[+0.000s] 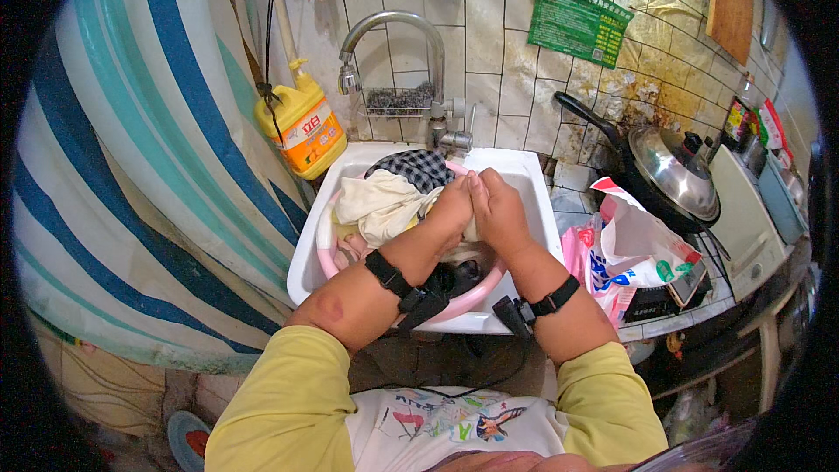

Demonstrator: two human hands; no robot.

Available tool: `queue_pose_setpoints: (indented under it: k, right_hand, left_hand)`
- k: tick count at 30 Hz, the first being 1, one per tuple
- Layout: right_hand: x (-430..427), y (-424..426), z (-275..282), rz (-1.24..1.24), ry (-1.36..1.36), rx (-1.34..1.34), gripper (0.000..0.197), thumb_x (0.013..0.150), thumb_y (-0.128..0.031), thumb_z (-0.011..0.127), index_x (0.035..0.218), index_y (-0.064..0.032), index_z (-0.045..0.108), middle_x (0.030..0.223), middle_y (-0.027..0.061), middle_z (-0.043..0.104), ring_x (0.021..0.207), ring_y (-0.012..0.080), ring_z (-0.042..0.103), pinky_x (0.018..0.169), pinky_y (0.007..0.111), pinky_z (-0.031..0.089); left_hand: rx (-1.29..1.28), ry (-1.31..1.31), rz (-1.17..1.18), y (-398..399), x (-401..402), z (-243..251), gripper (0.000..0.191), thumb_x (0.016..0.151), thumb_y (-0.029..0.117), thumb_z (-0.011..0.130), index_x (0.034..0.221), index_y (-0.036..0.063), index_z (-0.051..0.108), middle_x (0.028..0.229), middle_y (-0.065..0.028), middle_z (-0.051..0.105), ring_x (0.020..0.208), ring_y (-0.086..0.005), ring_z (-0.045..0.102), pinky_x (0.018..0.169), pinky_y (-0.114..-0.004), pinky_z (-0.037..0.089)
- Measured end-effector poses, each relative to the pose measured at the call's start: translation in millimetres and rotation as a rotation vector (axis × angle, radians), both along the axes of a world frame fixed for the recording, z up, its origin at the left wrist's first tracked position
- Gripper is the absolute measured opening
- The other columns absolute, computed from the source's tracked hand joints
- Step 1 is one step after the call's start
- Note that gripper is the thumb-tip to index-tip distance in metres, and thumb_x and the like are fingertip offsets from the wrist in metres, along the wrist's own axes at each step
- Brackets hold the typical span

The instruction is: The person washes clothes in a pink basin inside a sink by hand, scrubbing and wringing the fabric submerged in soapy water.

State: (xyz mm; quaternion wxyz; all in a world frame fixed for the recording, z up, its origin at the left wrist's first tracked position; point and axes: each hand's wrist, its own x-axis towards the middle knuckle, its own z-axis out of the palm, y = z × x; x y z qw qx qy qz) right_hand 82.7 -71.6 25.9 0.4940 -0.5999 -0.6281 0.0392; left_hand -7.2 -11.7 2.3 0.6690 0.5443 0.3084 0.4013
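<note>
My left hand and my right hand are pressed together, fingers curled, over the right side of a pink plastic basin. Cream cloth runs up to my left hand and shows again below both hands, gripped between them; the held part is mostly hidden by my fingers. Behind it in the basin lies a black-and-grey checked cloth. Pinkish cloth lies low at the basin's left, and dark cloth near its front. The basin sits in a white sink.
A chrome faucet arches behind the basin. To the left stand a yellow detergent jug and a striped curtain. On the right are an opened plastic packet and a lidded wok. A blue basin is on the floor.
</note>
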Motion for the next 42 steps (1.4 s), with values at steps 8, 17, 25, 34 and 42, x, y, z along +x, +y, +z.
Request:
queue_pose_setpoints:
  k: [8, 17, 25, 34, 42]
  right_hand:
    - [22.9, 16.4, -16.4, -0.062, 0.108, 0.018, 0.025, 0.096, -0.02, 0.049, 0.083, 0.0013, 0.048, 0.07, 0.0272, 0.051, 0.063, 0.0422, 0.048, 0.058, 0.044, 0.04]
    - [23.1, 17.2, -14.5, -0.09, 0.08, -0.06, 0.028, 0.096, -0.03, 0.045, 0.087, -0.0037, 0.049, 0.079, 0.0282, 0.059, 0.078, 0.0496, 0.055, 0.067, 0.055, 0.042]
    - [-0.7, -4.8, 3.4, -0.022, -0.088, -0.018, 0.029, 0.096, -0.031, 0.043, 0.087, -0.0042, 0.05, 0.077, 0.0263, 0.06, 0.076, 0.0482, 0.056, 0.067, 0.055, 0.042]
    - [34.0, 23.3, -26.2, -0.011, 0.132, -0.039, 0.026, 0.097, -0.028, 0.047, 0.089, -0.0025, 0.049, 0.078, 0.0278, 0.059, 0.076, 0.048, 0.056, 0.065, 0.05, 0.044]
    - [27.8, 30.4, -31.0, 0.245, 0.636, -0.143, 0.039, 0.088, -0.022, 0.063, 0.118, -0.0044, 0.046, 0.093, 0.0143, 0.063, 0.083, 0.0216, 0.06, 0.072, 0.034, 0.05]
  left_hand:
    - [0.072, 0.05, 0.026, -7.3, 10.0, 3.7, 0.04, 0.101, 0.032, 0.037, 0.109, -0.0004, 0.058, 0.096, -0.008, 0.063, 0.083, -0.0159, 0.058, 0.077, -0.03, 0.046]
    - [-0.031, 0.072, 0.023, -5.5, 6.9, 5.6, 0.038, 0.101, 0.03, 0.036, 0.116, 0.0008, 0.056, 0.103, -0.0074, 0.062, 0.091, -0.0157, 0.057, 0.084, -0.03, 0.045]
    - [-0.066, -0.037, -0.029, 0.6, 1.0, 3.9, 0.038, 0.101, 0.032, 0.039, 0.111, 0.0001, 0.057, 0.102, -0.0077, 0.062, 0.096, -0.0153, 0.055, 0.087, -0.03, 0.043]
    - [-0.021, -0.125, -0.167, -2.3, -5.0, 19.8, 0.03, 0.095, 0.025, 0.054, 0.112, 0.0006, 0.054, 0.1, -0.0102, 0.062, 0.085, -0.0183, 0.062, 0.075, -0.032, 0.05]
    - [0.095, -0.263, 0.224, 21.7, -17.3, 21.9, 0.017, 0.093, 0.014, 0.055, 0.1, 0.0013, 0.046, 0.092, -0.0086, 0.056, 0.08, -0.0152, 0.056, 0.07, -0.032, 0.049]
